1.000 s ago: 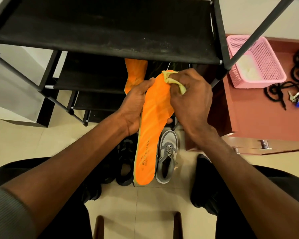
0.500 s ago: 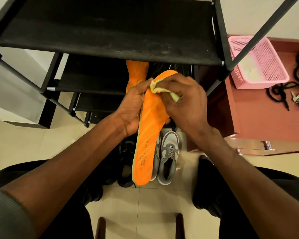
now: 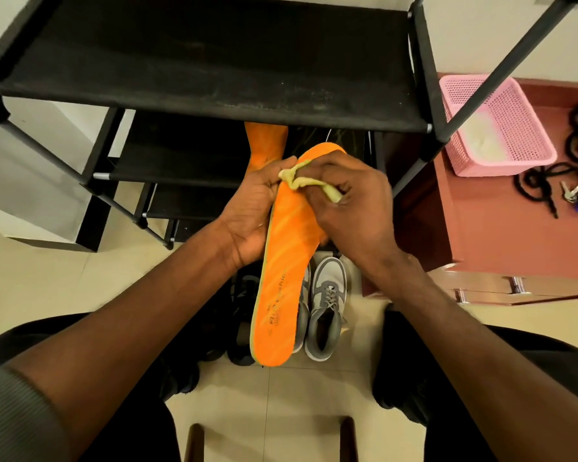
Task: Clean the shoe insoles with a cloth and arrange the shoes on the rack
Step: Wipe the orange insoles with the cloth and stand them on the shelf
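Orange foam fills the middle of the head view: an insole point(image 3: 282, 281) held lengthwise, heel end near, toe end far, its printed wording too small to read. The left hand point(image 3: 251, 211) grips its left edge near the toe, thumb on top and fingers hidden beneath. The right hand point(image 3: 351, 208) is curled around a crumpled yellow cloth point(image 3: 301, 180), pressing it onto the insole's toe area; most of the cloth is buried in the fist. A second insole point(image 3: 264, 141) stands behind the left hand, its top cut off by the black rack point(image 3: 214, 61). On the floor, a grey shoe point(image 3: 326, 308) shows fully; its mate and a dark shoe point(image 3: 244, 295) to the left are partly covered. At far right sits a pink basket point(image 3: 501, 128).
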